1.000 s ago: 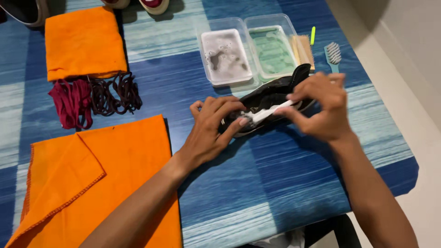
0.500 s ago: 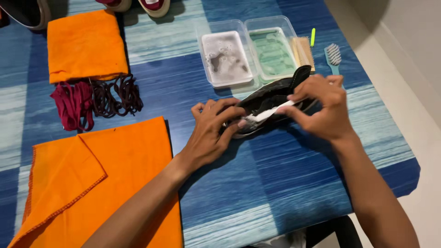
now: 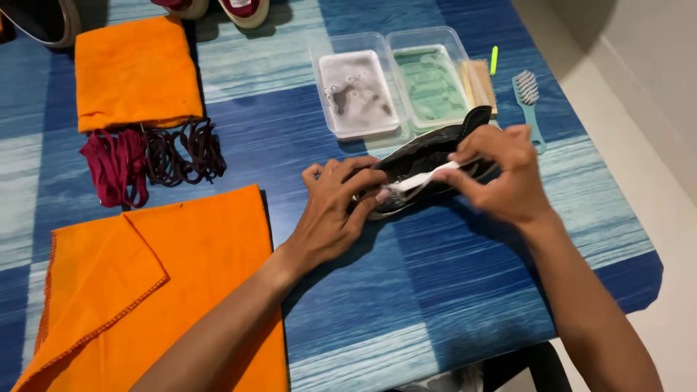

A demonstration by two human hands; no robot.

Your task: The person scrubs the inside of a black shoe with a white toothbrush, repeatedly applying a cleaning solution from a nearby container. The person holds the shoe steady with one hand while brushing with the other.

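Note:
A black shoe insole [image 3: 428, 156] lies on the blue striped table [image 3: 450, 305], its heel end tilted up toward the tubs. My left hand [image 3: 335, 207] presses down on its near end, fingers curled over it. My right hand [image 3: 504, 174] grips a small white brush [image 3: 414, 183] whose bristled head rests on the insole between my two hands.
Two clear plastic tubs stand behind the insole, one with grey foamy water [image 3: 356, 93], one with green liquid [image 3: 432, 83]. A wooden brush [image 3: 479, 83] and a teal brush [image 3: 528, 101] lie to their right. Orange cloths [image 3: 134, 69] [image 3: 167, 290], dark red laces [image 3: 145, 156] and shoes [image 3: 218, 9] are to the left.
The brush head has shifted slightly along the insole; both hands stay on it in nearly the same place.

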